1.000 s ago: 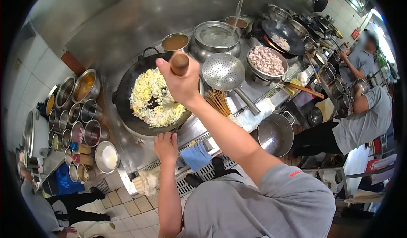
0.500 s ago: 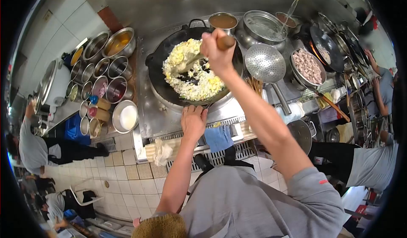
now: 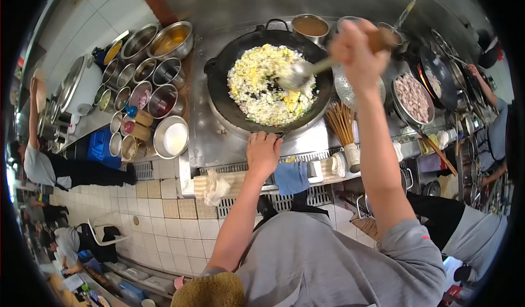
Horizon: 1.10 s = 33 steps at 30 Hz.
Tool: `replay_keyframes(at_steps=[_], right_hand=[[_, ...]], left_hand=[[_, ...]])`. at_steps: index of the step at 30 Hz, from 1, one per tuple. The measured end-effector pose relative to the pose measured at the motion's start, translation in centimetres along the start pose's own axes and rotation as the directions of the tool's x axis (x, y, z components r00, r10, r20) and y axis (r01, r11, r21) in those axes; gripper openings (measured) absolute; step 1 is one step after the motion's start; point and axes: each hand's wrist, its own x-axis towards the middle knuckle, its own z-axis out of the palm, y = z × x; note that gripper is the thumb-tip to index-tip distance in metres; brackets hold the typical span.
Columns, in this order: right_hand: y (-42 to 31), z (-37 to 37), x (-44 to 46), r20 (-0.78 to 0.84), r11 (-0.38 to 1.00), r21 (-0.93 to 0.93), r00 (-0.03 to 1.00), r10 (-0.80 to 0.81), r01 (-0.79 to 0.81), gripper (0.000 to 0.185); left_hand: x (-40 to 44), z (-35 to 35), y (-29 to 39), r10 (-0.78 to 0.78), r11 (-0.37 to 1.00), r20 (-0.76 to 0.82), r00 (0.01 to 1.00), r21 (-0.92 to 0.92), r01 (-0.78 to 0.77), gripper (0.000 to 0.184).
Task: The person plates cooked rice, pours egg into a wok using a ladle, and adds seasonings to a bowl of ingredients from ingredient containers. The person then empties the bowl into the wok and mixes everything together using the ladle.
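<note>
My right hand [image 3: 361, 58] is closed round the wooden handle of a ladle [image 3: 296, 76]; hand and handle are blurred by motion. The ladle's metal bowl faces down over fried rice with egg [image 3: 268, 104], touching its right part. The rice lies in a large black wok [image 3: 219, 94] on the stove. At the wok's near rim, my left hand [image 3: 262, 155] has its fingers bent over the edge, gripping it; the fingertips are partly hidden. Behind my right hand, a perforated skimmer [image 3: 343, 88] is mostly covered.
Several metal bowls and pots of ingredients, including a bowl of white seasoning [image 3: 175, 139], stand left. A bamboo brush [image 3: 343, 124] and blue cloth [image 3: 291, 178] are near the stove's front. Right are a bowl of meat pieces [image 3: 413, 98] and another wok [image 3: 437, 72]. Other people stand both sides.
My right hand has moved right and up with the ladle, bringing its bowl from the wok's left-middle to the right side. The rice has shifted. My left hand stays at the rim.
</note>
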Motion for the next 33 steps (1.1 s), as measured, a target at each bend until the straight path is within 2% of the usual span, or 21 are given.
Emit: replay_keyframes(at_steps=[2,4,5,6,8,9,11,12,13,15,18,19,20,23,25,26,27,29,30,33], right_hand=[[-0.1,-1.0,-1.5,-0.056,0.999,-0.027,0.998,-0.031,0.029,0.034],[4.3,0.2,-2.3,-0.164,1.000,-0.017,0.986,-0.027,0.025,0.036],[7.0,0.0,-2.0,-0.100,0.998,0.048,0.994,-0.038,0.043,0.036],[7.7,0.5,-1.3,-0.027,0.985,0.173,1.000,0.011,-0.006,0.035],[4.5,1.7,-0.4,-0.097,0.987,0.157,0.994,0.043,-0.027,0.036],[2.3,1.2,-0.3,-0.082,0.985,0.169,0.995,0.053,-0.038,0.037],[-1.7,0.6,-1.7,-0.112,0.977,0.201,0.989,0.095,-0.071,0.038],[-1.1,0.6,-1.7,-0.144,0.976,0.205,0.983,0.110,-0.080,0.037],[0.1,0.4,-2.0,-0.177,0.974,0.206,0.976,0.129,-0.091,0.037],[2.6,-0.7,-2.1,-0.262,0.961,0.235,0.942,0.209,-0.148,0.035],[1.4,-4.2,0.3,-0.337,0.926,0.273,0.876,0.345,-0.260,0.035],[-0.4,-5.3,1.1,-0.310,0.911,0.272,0.868,0.388,-0.310,0.035],[-2.1,-5.5,1.9,-0.328,0.917,0.235,0.861,0.388,-0.323,0.036],[-1.7,-5.5,3.5,-0.379,0.939,0.183,0.860,0.342,-0.293,0.035],[0.3,-2.4,3.8,-0.493,0.969,0.107,0.835,0.245,-0.221,0.033],[1.6,-1.3,3.6,-0.479,0.981,0.113,0.856,0.194,-0.160,0.034],[2.1,-1.1,3.4,-0.444,0.982,0.142,0.879,0.173,-0.122,0.035],[1.6,-1.6,4.6,-0.395,0.977,0.204,0.908,0.140,-0.062,0.034],[0.7,-2.4,5.4,-0.385,0.971,0.234,0.912,0.138,-0.049,0.034],[-2.8,-2.7,7.5,-0.395,0.970,0.226,0.902,0.175,-0.090,0.035]], left_hand=[[0.3,0.0,-0.1,0.008,1.000,-0.026,1.000,-0.012,-0.009,0.018],[-0.2,-0.1,-0.2,0.027,1.000,-0.038,0.999,0.008,-0.026,0.016],[-0.1,-0.1,-0.3,0.049,0.998,-0.043,0.998,0.035,-0.047,0.016],[0.0,-0.1,-0.2,0.075,0.996,-0.052,0.996,0.060,-0.072,0.015],[0.2,-0.4,0.0,0.094,0.995,-0.035,0.995,0.042,-0.092,0.015],[0.5,-0.5,-0.2,0.097,0.995,-0.034,0.995,0.036,-0.096,0.015],[0.8,-0.3,-1.1,0.099,0.991,0.058,0.993,-0.091,-0.094,0.018],[1.1,0.0,-1.6,0.107,0.984,0.102,0.989,-0.156,-0.090,0.020],[1.4,0.3,-1.7,0.137,0.975,0.030,0.990,-0.181,-0.130,0.023],[-0.2,-0.3,-0.6,0.150,0.980,0.046,0.988,-0.140,-0.142,0.026],[-1.8,-6.3,4.5,0.180,0.980,0.028,0.983,-0.090,-0.177,0.031],[-3.9,-8.1,6.4,0.194,0.971,-0.020,0.981,-0.137,-0.195,0.032],[-5.1,-8.9,7.5,0.205,0.959,-0.065,0.977,-0.186,-0.214,0.034],[-3.3,-6.4,6.4,0.250,0.946,-0.146,0.957,-0.176,-0.274,0.034],[-1.1,-4.4,5.0,0.179,0.969,-0.137,0.974,-0.149,-0.199,0.035],[-0.9,-2.6,3.9,0.171,0.969,-0.152,0.973,-0.151,-0.194,0.035],[-1.9,-2.2,3.9,0.182,0.973,-0.102,0.978,-0.127,-0.194,0.034],[-6.1,-1.9,4.3,0.210,0.975,-0.009,0.978,-0.075,-0.210,0.032],[-9.3,-1.5,4.3,0.217,0.970,-0.022,0.976,-0.109,-0.218,0.031],[-9.4,-6.7,8.0,0.235,0.966,-0.046,0.971,-0.097,-0.238,0.029]])
